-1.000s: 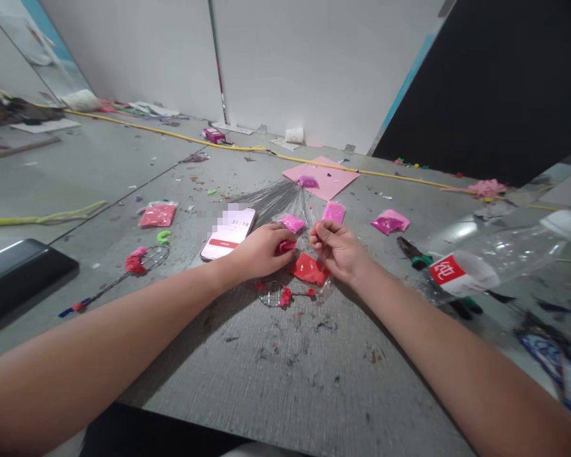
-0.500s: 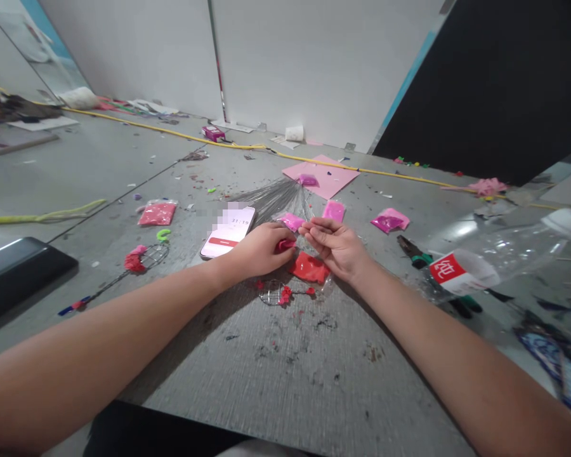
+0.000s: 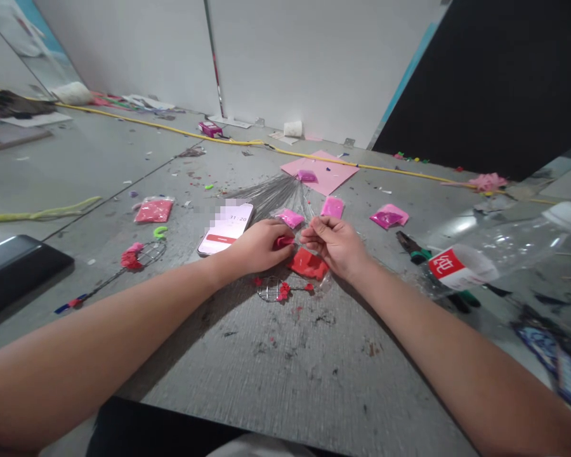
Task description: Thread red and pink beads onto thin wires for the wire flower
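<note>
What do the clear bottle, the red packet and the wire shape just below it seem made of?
Bottle: glossy plastic, most likely, as its wall is see-through. Red packet: clear film, judging by its shiny edge, around something soft, perhaps clay. Wire shape: probably metal, given its thin, silvery grid; the red lumps on it look matte, maybe clay.

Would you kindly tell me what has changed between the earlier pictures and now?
The right hand has moved its fingers slightly left, nearer the left hand; the phone has ticked from 31:18 to 31:20. No new grasp or release is visible. The left hand still holds the pink piece; the red packet and bottle stayed put.
</note>
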`<state>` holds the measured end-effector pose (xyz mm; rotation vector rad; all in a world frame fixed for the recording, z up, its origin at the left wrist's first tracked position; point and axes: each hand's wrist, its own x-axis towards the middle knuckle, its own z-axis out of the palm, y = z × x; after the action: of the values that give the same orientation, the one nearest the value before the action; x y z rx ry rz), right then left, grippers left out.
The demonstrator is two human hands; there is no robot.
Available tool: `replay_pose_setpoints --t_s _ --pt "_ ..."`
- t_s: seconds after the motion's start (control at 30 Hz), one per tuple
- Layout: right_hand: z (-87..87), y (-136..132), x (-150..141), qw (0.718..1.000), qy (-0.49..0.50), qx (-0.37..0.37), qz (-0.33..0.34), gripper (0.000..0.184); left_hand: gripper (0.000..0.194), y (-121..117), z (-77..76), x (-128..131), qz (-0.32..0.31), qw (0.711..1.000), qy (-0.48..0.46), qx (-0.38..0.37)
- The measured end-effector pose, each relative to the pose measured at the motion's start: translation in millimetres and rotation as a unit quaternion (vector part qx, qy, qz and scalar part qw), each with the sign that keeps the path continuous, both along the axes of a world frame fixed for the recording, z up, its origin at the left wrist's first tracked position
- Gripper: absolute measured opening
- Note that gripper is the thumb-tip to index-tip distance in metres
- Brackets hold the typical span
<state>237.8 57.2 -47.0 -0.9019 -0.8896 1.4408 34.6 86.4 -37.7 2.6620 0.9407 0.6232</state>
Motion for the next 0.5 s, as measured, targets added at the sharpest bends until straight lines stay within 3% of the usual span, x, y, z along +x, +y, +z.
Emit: replay_pose_setpoints --t_s 0.27,0.5 --pt "3.1 -1.0 1.9 1.000 -0.009 -0.003 -0.002 0.039 0.021 0.3 1.2 0.2 -0.011 1.000 -0.007 0.002" --pt "7.6 -1.1 3.3 0.998 0.038 -0.028 0.029 0.035 0.026 -1.6 0.7 -0.3 0.003 1.000 0.004 0.000"
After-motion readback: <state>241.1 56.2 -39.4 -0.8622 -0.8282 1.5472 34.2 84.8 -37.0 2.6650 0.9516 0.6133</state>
